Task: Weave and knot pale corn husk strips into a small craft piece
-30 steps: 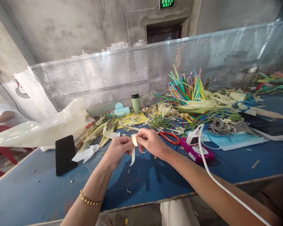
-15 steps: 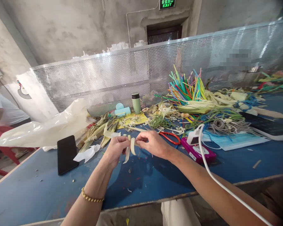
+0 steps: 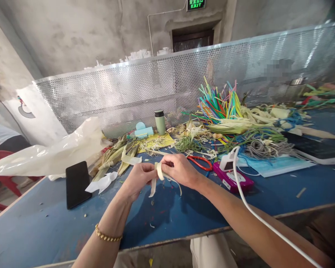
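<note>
Now, over the blue table, your arms angle inward from both sides, the left hand and right hand nearly meeting, thumbs facing. Both are pinching, closed on a pale cream strip held up between them. It's flat and ribbon-like, curling over in front, one loose tail dangling by your left fingers. Thinnest of all, a wispy strand droops beneath the right.
</note>
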`<state>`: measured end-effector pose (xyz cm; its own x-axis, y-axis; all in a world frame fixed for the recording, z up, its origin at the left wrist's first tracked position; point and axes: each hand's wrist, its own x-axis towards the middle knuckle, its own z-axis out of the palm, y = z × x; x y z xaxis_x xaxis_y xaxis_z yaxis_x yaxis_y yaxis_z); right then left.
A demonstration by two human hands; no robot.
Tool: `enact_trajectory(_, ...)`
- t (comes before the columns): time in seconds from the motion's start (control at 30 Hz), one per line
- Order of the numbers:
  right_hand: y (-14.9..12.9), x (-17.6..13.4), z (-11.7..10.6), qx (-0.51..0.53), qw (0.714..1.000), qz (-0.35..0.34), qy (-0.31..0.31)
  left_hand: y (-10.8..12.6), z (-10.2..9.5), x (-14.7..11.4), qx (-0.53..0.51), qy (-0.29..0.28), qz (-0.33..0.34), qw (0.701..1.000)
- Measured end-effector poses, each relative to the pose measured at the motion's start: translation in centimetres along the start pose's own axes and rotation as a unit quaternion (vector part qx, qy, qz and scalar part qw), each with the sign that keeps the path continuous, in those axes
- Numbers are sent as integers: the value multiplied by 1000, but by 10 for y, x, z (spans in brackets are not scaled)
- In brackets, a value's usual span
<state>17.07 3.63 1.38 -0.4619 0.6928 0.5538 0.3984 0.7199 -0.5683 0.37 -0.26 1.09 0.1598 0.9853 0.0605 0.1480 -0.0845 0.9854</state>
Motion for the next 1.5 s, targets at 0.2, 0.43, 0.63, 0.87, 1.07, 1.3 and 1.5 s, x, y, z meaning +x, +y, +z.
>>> enact_trajectory(0.2, 7, 1, 5, 74, 994, 77, -31, 0, -1, 1, 4, 13, -26, 1000)
enact_trajectory(0.43, 10, 0, 6, 76, 990, 77, -89, 0, -2, 2, -2, 39, -45, 998)
enact_trajectory(0.63, 4, 0, 2, 50, 992, 55, -103, -2, -4, 3, 24, 45, -37, 998)
enact_trajectory(0.87, 4, 0, 0, -30, 997, 7, -68, 0, -2, 2, 37, 39, -43, 998)
enact_trajectory(1.07, 4, 1, -5, -35, 995, 6, -89, -7, -8, 6, 14, 36, -37, 999)
enact_trajectory(1.3, -1, -3, -4, -15, 997, -2, -74, -5, -10, 6, -7, 73, -58, 996)
enact_trajectory(1.5, -5, -6, 0, 61, 985, -128, -94, -4, -10, 7, -24, 90, -61, 994)
